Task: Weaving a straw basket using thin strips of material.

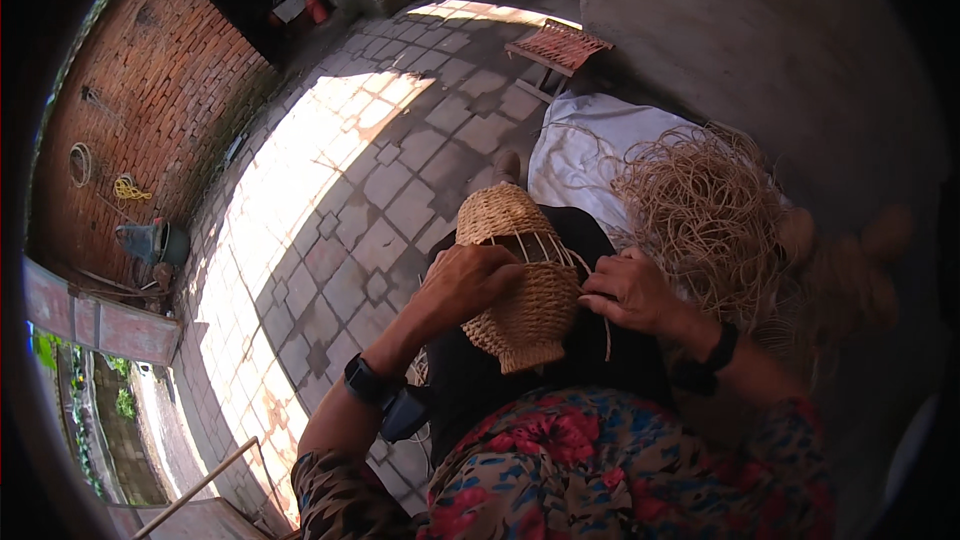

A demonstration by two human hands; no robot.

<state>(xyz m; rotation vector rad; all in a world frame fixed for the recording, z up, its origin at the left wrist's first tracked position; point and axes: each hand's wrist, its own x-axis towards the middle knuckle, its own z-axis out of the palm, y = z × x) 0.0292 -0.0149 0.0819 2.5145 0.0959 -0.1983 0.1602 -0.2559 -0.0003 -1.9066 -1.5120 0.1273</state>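
Observation:
A tan woven basket, rounded like a lantern, lies across my dark-clad lap. Between its two woven sections runs a band of bare thin stakes, with a dark hollow behind them. My left hand is closed on the basket's left side, its fingertips curled at the edge of the gap. At the right side, my right hand pinches a thin twisted cord, whose loose end hangs below the fingers. Another bit of strand arches up from the stakes near that hand. The fingertips of my left hand are partly hidden.
Right of my lap, a large tangled heap of tan cord lies on a white cloth. A low stool with a reddish slatted seat stands ahead, near a grey wall. Stone paving stretches left toward a brick wall and a dark bucket.

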